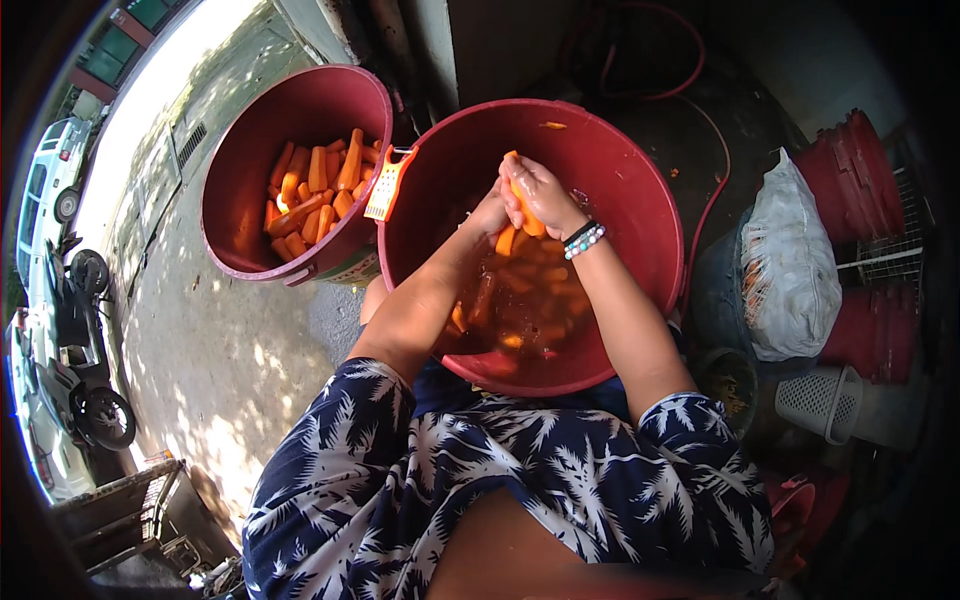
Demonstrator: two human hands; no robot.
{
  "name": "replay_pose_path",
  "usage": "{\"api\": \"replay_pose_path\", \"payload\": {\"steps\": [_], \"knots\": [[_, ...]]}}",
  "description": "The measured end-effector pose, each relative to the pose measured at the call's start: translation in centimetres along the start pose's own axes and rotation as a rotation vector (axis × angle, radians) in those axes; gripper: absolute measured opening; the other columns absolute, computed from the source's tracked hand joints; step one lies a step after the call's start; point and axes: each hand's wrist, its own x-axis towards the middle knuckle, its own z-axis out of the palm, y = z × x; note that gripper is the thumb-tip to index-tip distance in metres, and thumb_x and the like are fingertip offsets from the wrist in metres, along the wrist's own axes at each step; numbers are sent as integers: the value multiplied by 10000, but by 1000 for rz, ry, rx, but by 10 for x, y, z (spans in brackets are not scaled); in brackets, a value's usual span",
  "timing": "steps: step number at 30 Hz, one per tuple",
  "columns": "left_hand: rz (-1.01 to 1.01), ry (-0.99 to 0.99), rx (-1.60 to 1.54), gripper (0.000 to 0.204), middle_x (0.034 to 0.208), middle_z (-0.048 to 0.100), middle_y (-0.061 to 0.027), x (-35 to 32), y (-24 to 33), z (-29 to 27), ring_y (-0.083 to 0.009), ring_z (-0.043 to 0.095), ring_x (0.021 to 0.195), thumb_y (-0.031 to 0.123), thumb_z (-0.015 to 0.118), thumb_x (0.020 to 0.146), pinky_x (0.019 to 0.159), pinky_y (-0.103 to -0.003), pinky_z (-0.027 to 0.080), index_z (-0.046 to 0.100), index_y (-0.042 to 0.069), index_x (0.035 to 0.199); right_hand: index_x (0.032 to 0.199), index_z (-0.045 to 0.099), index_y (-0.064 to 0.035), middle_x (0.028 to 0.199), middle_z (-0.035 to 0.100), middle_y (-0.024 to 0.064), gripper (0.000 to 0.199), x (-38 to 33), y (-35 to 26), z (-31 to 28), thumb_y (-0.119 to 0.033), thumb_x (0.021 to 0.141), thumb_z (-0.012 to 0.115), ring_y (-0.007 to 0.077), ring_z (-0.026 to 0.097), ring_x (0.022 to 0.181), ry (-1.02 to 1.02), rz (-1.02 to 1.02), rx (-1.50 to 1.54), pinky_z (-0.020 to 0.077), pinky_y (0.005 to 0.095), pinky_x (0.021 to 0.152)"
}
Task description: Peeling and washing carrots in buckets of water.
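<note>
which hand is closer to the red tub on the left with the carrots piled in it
Left. The left hand is to the right of that left tub, over the neighbouring red tub; the right hand is also over it, but farther right.

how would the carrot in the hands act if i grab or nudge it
The carrot may be slippery, since it is held right over water in the tub. It is probably stiff: similar carrots in the bucket jut out straight, without sagging. Being long and rounded, it could roll sideways.
</note>
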Motion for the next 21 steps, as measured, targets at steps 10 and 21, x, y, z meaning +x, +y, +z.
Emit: {"api": "replay_pose_path", "payload": {"steps": [10, 21], "knots": [[101, 51, -16, 126, 679, 505, -15, -11, 9, 26, -114, 530, 562, 217, 458, 932, 532, -223, 462, 398, 115, 975, 925, 476, -82, 732, 480, 44, 283, -22, -1, -24, -354, 945, 402, 130, 478, 631, -35, -61, 386, 422, 262, 582], [-34, -154, 500, 346, 761, 547, -13, -23, 9, 19, -118, 519, 667, 421, 536, 877, 614, -261, 440, 559, 76, 859, 640, 354, -133, 534, 345, -11, 428, -11, 11, -49, -441, 935, 385, 127, 373, 476, 314, -126, 356, 374, 257, 485]]}}
